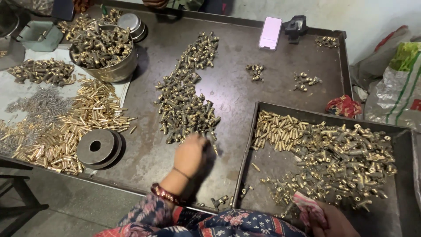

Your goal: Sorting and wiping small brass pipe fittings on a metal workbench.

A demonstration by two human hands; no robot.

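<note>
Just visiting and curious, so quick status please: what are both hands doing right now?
Left hand down on the long heap of brass fittings, grip hidden. Right hand at the tray, pinching red cloth. Nothing blocking.

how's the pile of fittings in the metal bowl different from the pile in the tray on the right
The bowl pile is heaped high above the rim of a round bowl; the tray pile is spread low across a flat rectangular tray.
The bowl pile looks darker and duller; the tray pile looks brighter, with straight brass pins mixed in at its left.
The bowl pile sits far from both hands; the right hand is at the tray pile's edge.
Both hold small T-shaped brass fittings.
</note>
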